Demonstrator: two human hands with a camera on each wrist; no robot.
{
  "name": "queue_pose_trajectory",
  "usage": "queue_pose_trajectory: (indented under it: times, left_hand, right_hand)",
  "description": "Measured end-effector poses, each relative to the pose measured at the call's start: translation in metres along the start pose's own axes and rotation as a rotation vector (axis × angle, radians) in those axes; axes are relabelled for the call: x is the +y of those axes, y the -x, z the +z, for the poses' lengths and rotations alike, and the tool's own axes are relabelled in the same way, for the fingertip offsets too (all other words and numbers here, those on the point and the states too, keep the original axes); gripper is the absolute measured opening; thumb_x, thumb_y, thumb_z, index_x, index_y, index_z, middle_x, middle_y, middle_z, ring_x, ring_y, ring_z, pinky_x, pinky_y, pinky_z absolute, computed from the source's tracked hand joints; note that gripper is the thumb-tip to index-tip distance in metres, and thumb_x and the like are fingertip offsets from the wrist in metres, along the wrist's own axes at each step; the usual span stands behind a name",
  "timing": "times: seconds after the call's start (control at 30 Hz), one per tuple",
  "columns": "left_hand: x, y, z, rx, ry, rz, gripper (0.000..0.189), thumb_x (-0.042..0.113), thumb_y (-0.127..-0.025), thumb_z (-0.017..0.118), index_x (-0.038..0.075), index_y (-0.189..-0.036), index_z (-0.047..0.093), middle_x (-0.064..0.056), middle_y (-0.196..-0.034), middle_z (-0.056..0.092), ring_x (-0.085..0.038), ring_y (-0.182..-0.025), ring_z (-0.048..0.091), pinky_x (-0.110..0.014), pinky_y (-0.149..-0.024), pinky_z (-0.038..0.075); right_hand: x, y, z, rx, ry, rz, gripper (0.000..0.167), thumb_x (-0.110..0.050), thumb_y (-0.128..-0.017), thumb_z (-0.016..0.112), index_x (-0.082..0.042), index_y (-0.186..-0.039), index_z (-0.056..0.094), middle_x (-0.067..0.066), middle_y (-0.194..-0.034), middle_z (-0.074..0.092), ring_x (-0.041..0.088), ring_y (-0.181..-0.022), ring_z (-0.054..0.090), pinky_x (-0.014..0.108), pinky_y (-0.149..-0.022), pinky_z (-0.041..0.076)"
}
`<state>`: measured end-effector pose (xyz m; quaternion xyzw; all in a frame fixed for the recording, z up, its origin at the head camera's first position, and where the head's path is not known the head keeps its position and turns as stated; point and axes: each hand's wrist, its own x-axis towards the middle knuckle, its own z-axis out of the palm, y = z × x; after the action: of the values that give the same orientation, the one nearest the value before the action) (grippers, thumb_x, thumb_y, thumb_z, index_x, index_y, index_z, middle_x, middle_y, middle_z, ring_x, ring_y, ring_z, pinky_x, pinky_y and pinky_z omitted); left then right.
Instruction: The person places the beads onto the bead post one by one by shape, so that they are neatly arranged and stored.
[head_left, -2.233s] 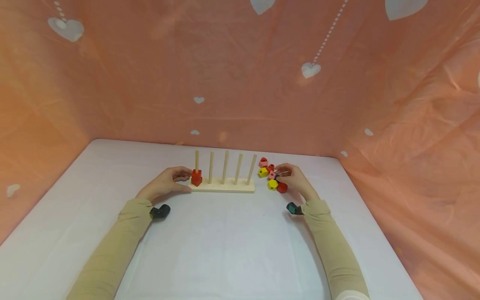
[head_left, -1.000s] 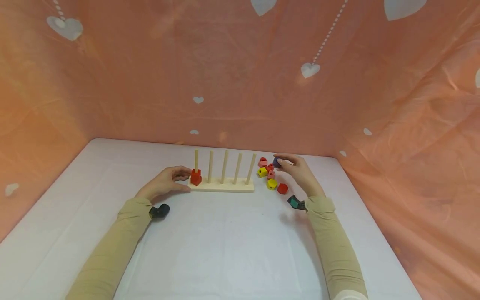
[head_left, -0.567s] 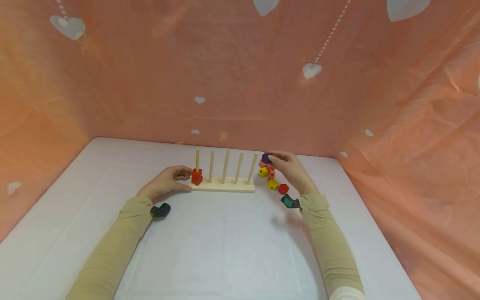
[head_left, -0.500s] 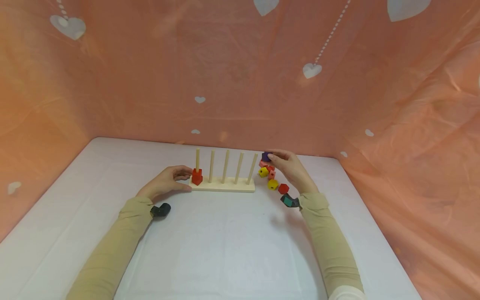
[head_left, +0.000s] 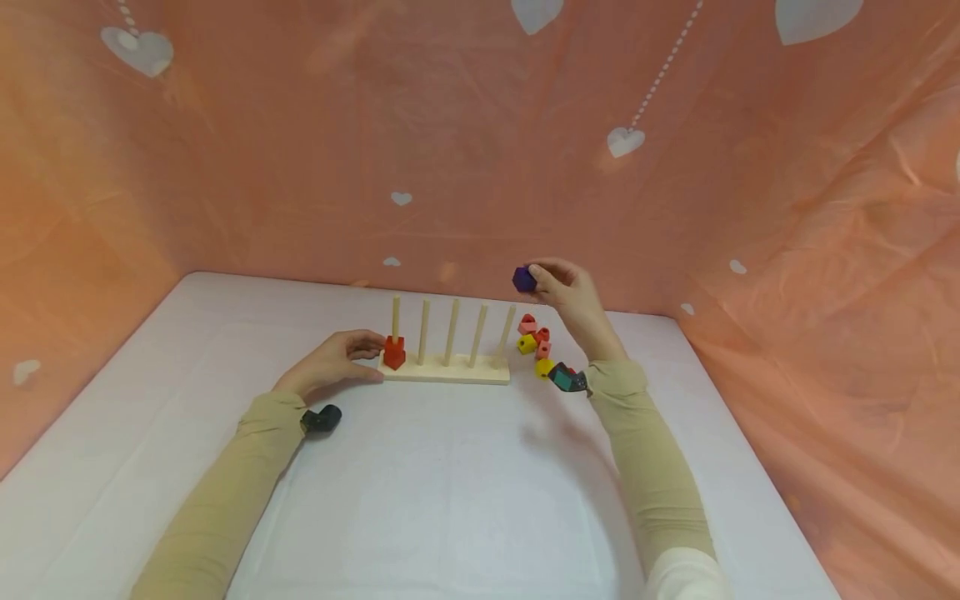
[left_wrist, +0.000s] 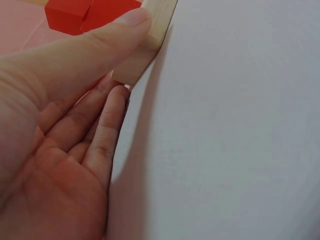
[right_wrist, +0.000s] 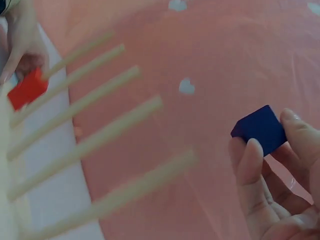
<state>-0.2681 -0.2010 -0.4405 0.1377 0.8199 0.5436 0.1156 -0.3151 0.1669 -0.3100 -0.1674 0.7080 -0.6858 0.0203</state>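
Table edge [head_left: 360, 290] behind, right hand [head_left: 570, 293] holds block [head_left: 523, 280] aloft.

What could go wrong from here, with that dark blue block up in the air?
The right hand pinches the dark blue block by the fingertips, so it might slip and fall. No hole shows on its visible faces, so lowering it onto a peg could miss. And the left hand is at only one end of the peg stand, so a push near the other end might swing it.
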Motion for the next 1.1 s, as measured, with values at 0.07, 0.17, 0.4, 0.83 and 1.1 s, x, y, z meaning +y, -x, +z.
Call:
queue_pose_trajectory:
  times: [0.07, 0.17, 0.4, 0.83, 1.1]
  left_hand:
    - [-0.001, 0.000, 0.000, -0.003, -0.002, 0.011, 0.066, 0.015, -0.075, 0.083, 0.000, -0.131, 0.050, -0.017, -0.130, 0.053, -0.032, -0.121, 0.049, -0.045, -0.105, 0.037]
    - [-0.001, 0.000, 0.001, 0.002, 0.015, -0.001, 0.065, 0.015, -0.074, 0.083, 0.002, -0.130, 0.051, -0.016, -0.130, 0.054, -0.031, -0.120, 0.050, -0.044, -0.105, 0.038]
    - [0.000, 0.001, 0.003, 0.009, 0.002, -0.012, 0.066, 0.019, -0.073, 0.084, 0.005, -0.129, 0.052, -0.014, -0.129, 0.055, -0.029, -0.120, 0.050, -0.043, -0.105, 0.037]
    - [0.001, 0.000, 0.004, 0.011, 0.010, -0.012, 0.063, 0.016, -0.074, 0.084, 0.005, -0.127, 0.054, -0.012, -0.127, 0.056, -0.028, -0.118, 0.051, -0.042, -0.104, 0.039]
    - [0.001, 0.003, 0.003, 0.019, 0.007, -0.009, 0.064, 0.016, -0.074, 0.084, 0.004, -0.129, 0.053, -0.014, -0.128, 0.056, -0.029, -0.118, 0.051, -0.044, -0.105, 0.038]
  right_hand:
    - [-0.006, -0.002, 0.008, -0.014, -0.049, -0.034, 0.035, -0.023, -0.092, 0.064, 0.003, -0.115, 0.062, 0.017, -0.113, 0.058, 0.025, -0.090, 0.064, 0.029, -0.080, 0.055]
    - [-0.014, -0.005, 0.021, -0.039, -0.122, -0.091, 0.029, -0.018, -0.093, 0.062, 0.004, -0.112, 0.063, 0.017, -0.107, 0.059, 0.025, -0.085, 0.065, 0.029, -0.076, 0.056]
    - [-0.022, -0.012, 0.056, -0.072, -0.226, -0.216, 0.015, -0.009, -0.093, 0.061, 0.001, -0.102, 0.067, 0.017, -0.099, 0.063, 0.027, -0.075, 0.067, 0.036, -0.072, 0.057]
    - [-0.013, -0.015, 0.102, -0.155, -0.227, -0.159, 0.018, -0.002, -0.086, 0.069, 0.003, -0.103, 0.068, 0.019, -0.102, 0.062, 0.035, -0.081, 0.067, 0.045, -0.078, 0.055]
    - [-0.005, -0.019, 0.119, -0.191, -0.149, -0.125, 0.025, -0.005, -0.088, 0.068, 0.010, -0.108, 0.063, 0.023, -0.103, 0.062, 0.034, -0.083, 0.068, 0.043, -0.075, 0.057]
